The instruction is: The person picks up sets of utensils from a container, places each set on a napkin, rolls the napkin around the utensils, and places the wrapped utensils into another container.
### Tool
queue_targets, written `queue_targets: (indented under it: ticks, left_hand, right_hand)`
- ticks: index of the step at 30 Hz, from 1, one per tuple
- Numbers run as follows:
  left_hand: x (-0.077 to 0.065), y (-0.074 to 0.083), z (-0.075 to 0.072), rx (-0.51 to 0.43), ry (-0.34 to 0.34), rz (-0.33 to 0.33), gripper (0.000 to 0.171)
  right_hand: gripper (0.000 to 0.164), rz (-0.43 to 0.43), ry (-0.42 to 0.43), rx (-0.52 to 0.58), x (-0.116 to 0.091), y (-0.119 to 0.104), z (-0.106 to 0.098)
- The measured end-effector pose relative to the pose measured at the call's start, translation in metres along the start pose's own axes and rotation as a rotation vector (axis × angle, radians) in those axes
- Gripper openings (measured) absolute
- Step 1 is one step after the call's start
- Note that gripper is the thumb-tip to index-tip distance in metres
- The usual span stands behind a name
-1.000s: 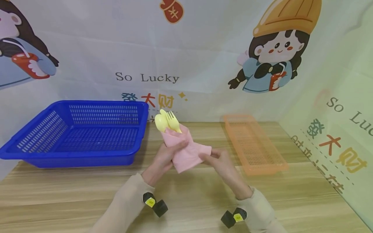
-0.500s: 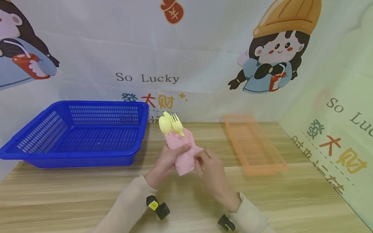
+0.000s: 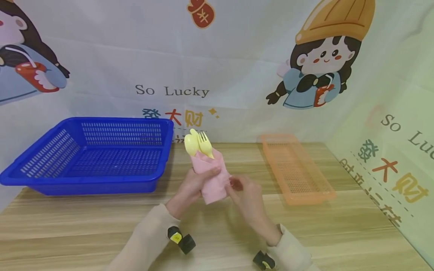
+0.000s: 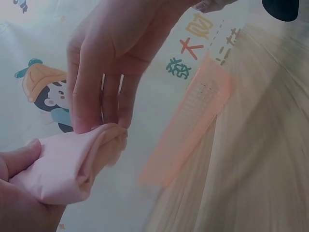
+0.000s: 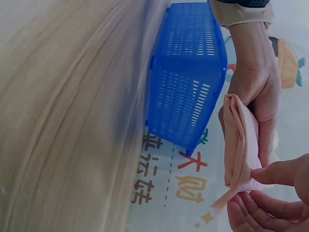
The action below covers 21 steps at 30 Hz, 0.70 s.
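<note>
A folded pink napkin (image 3: 214, 190) wraps a yellow spoon (image 3: 191, 145) and a yellow fork (image 3: 205, 143), whose heads stick out at the upper left. Behind them shows the rounded tip of a third yellow piece (image 3: 193, 132), its kind hidden. My left hand (image 3: 190, 186) grips the bundle above the table, thumb across the front. At the bundle's right edge, my right hand (image 3: 249, 199) pinches the napkin between thumb and fingers. Layered folds at the napkin's lower end (image 5: 235, 145) face the right wrist camera, where a small flap hangs by the right fingers.
A blue plastic basket (image 3: 95, 184) stands on the left of the wooden table (image 3: 217, 241). To the right lies a shallow orange basket (image 3: 310, 197). A printed cloth (image 3: 237, 75) hangs behind the table and along the right side.
The napkin's loose right-hand corner, held out a second ago, is now folded in against the bundle. My right hand has moved left with it; the left hand keeps its grip.
</note>
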<state>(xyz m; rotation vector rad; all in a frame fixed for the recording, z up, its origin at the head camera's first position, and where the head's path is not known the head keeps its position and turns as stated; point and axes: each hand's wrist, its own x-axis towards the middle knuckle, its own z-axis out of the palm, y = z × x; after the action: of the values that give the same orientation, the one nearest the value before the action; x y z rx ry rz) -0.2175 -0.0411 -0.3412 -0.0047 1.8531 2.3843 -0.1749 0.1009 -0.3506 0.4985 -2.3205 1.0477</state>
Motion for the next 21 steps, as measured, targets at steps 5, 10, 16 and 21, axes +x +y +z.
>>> queue_targets:
  ticks: [5,10,16,21]
  left_hand:
    - [0.0015,0.0006,-0.0007,0.028,-0.007,-0.022,0.032]
    - [0.0031,0.0005,-0.0033,0.045,-0.04,-0.04,0.031]
    - [0.0033,0.0006,-0.0063,0.058,-0.071,-0.07,0.032]
    - [0.0041,-0.0003,-0.0071,0.049,-0.089,-0.073,0.03]
  right_hand:
    - [0.012,0.084,-0.049,0.106,0.0023,0.0022,-0.0019]
    - [0.014,0.229,-0.128,0.24,0.0047,0.0057,-0.0033]
    - [0.02,0.465,-0.239,0.432,0.0065,0.0068,-0.0079]
    - [0.022,0.552,-0.294,0.543,0.0078,0.01,-0.0085]
